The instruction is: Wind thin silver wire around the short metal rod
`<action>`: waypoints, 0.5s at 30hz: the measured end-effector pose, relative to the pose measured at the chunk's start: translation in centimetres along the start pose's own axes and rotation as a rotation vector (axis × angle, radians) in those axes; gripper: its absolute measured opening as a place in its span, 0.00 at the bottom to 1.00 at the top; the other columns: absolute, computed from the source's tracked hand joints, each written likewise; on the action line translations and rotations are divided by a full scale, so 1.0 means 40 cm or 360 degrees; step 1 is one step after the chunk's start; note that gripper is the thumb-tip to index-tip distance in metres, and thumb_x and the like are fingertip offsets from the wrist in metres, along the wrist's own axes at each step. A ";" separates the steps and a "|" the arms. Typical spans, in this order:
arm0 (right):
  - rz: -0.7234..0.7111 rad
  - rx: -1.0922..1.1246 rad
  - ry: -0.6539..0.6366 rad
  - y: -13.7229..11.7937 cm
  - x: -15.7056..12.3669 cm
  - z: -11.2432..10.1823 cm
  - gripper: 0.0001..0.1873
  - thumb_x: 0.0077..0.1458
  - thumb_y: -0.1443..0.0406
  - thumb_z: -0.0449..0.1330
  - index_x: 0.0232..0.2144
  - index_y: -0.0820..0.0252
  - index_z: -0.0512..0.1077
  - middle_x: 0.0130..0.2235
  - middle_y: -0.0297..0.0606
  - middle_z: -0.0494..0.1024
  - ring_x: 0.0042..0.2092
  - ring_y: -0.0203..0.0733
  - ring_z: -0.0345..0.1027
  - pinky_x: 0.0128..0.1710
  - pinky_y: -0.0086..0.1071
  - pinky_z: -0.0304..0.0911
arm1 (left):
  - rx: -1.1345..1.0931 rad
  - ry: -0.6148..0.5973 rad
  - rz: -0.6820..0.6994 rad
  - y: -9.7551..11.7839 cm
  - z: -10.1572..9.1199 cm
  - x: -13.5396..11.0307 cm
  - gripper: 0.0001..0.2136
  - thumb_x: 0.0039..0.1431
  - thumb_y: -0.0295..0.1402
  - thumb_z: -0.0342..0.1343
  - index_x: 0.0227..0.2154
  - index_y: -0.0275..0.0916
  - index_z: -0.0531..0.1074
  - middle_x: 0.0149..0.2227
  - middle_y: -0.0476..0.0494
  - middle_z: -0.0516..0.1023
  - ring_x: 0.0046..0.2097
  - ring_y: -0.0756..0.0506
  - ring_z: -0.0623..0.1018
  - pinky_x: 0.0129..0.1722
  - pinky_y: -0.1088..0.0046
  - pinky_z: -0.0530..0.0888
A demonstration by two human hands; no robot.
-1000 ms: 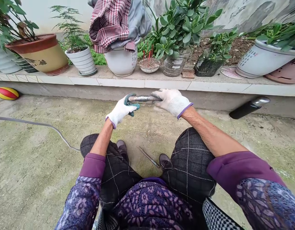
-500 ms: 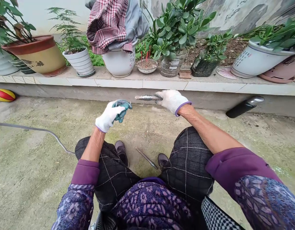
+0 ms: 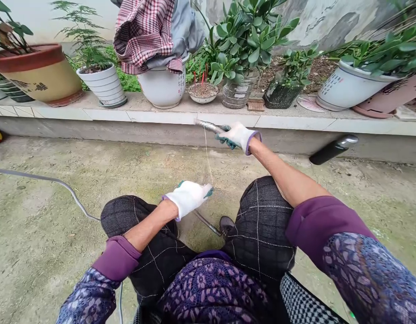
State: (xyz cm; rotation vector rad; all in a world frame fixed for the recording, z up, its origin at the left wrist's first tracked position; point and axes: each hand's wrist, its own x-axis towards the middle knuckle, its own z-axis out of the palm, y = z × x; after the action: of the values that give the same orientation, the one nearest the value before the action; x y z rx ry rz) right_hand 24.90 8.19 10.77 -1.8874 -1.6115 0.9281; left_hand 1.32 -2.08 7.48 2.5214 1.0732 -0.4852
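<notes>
"Since the right grip (image 3: pixel 239 137) and left grip (image 3: pixel 187 199) both show, what is each doing?"

"Right one is clenched round a coiled metal rod (image 3: pixel 208 126), out on the far side, near the tiled ledge (image 3: pixel 194 118)."

"And the left?"

"Nearer, just above the knee (image 3: pixel 133 211), its fingers (image 3: pixel 208 192) pinching a pale thread (image 3: pixel 207 155) that runs down from the rod's tip. A steel bar (image 3: pixel 206 222) lies on the concrete (image 3: pixel 42 225) just beneath."

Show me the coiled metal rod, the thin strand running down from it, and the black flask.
Coiled metal rod (image 3: pixel 208 126), head view, on its exposed coils.
Thin strand (image 3: pixel 207 157), head view, on its middle stretch.
Black flask (image 3: pixel 329 152), head view, on its black body.
</notes>
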 end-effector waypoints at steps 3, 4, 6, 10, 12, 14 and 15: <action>-0.0038 0.0609 -0.0163 -0.001 -0.025 0.010 0.13 0.57 0.67 0.65 0.44 0.65 0.75 0.31 0.38 0.80 0.19 0.28 0.56 0.15 0.25 0.56 | 0.0202 -0.0168 -0.0183 -0.023 0.033 0.035 0.25 0.64 0.26 0.47 0.63 0.42 0.71 0.40 0.29 0.83 0.39 0.32 0.84 0.36 0.60 0.75; -0.0077 0.0751 -0.0209 -0.007 -0.038 0.014 0.13 0.57 0.67 0.66 0.44 0.66 0.75 0.33 0.40 0.81 0.19 0.28 0.55 0.14 0.25 0.55 | 0.0208 -0.0157 -0.0220 -0.035 0.044 0.045 0.26 0.64 0.24 0.46 0.64 0.42 0.70 0.41 0.29 0.84 0.40 0.32 0.84 0.37 0.60 0.75; -0.0153 0.0987 -0.0293 -0.027 -0.066 0.024 0.15 0.56 0.66 0.67 0.46 0.65 0.74 0.36 0.41 0.83 0.18 0.27 0.55 0.13 0.24 0.55 | 0.0133 -0.0055 -0.0273 -0.059 0.063 0.058 0.24 0.67 0.27 0.46 0.64 0.42 0.70 0.43 0.29 0.84 0.42 0.33 0.84 0.39 0.60 0.76; -0.0307 0.1283 -0.0472 -0.078 -0.121 0.045 0.16 0.56 0.63 0.68 0.45 0.63 0.72 0.39 0.41 0.84 0.17 0.27 0.55 0.12 0.24 0.55 | -0.0363 0.0228 -0.0223 -0.075 0.085 0.068 0.23 0.72 0.40 0.45 0.64 0.42 0.71 0.40 0.37 0.84 0.40 0.39 0.83 0.41 0.66 0.75; -0.0390 0.1377 -0.0567 -0.101 -0.142 0.058 0.15 0.58 0.60 0.67 0.42 0.62 0.71 0.40 0.42 0.84 0.18 0.27 0.55 0.12 0.24 0.56 | -0.0656 0.0300 -0.0123 -0.065 0.087 0.073 0.23 0.71 0.39 0.45 0.64 0.42 0.71 0.36 0.43 0.83 0.36 0.44 0.82 0.40 0.71 0.75; -0.0444 0.1428 -0.0619 -0.121 -0.161 0.072 0.14 0.59 0.59 0.65 0.41 0.61 0.69 0.38 0.40 0.83 0.17 0.27 0.55 0.12 0.24 0.57 | -0.0879 0.0323 -0.0015 -0.058 0.081 0.077 0.22 0.68 0.37 0.48 0.62 0.42 0.74 0.35 0.46 0.83 0.35 0.46 0.81 0.40 0.72 0.75; -0.0453 0.1416 -0.0611 -0.129 -0.169 0.080 0.13 0.59 0.59 0.65 0.40 0.61 0.68 0.35 0.37 0.81 0.17 0.27 0.55 0.12 0.24 0.56 | -0.0982 0.0327 0.0062 -0.061 0.073 0.076 0.21 0.65 0.37 0.52 0.59 0.41 0.76 0.36 0.46 0.83 0.37 0.46 0.81 0.41 0.72 0.75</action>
State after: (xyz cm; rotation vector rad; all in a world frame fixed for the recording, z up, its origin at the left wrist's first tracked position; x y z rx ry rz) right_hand 18.63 2.32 13.72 -0.8869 -1.2645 1.5925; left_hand 1.03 0.06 3.14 2.0581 1.0417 0.1157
